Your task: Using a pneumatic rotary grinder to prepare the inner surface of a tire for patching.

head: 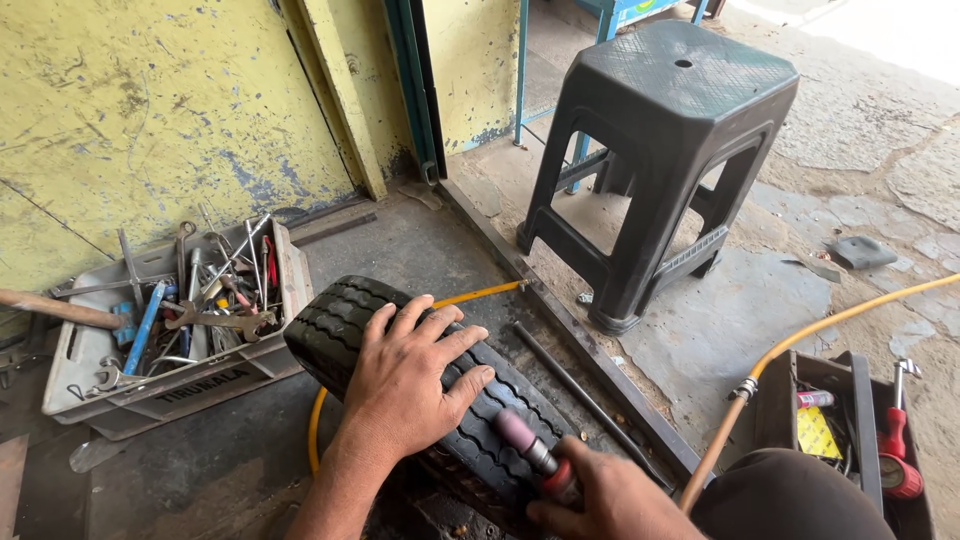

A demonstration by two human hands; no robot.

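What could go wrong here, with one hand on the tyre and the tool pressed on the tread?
The left hand lies flat on the tyre, close to the tip of the tool that the right hand grips; a slip could hurt its fingers. The yellow hose crosses the floor and might snag.

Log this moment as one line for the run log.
left hand: flat on tyre | right hand: grips pink-tipped tool against tread | black stool: behind
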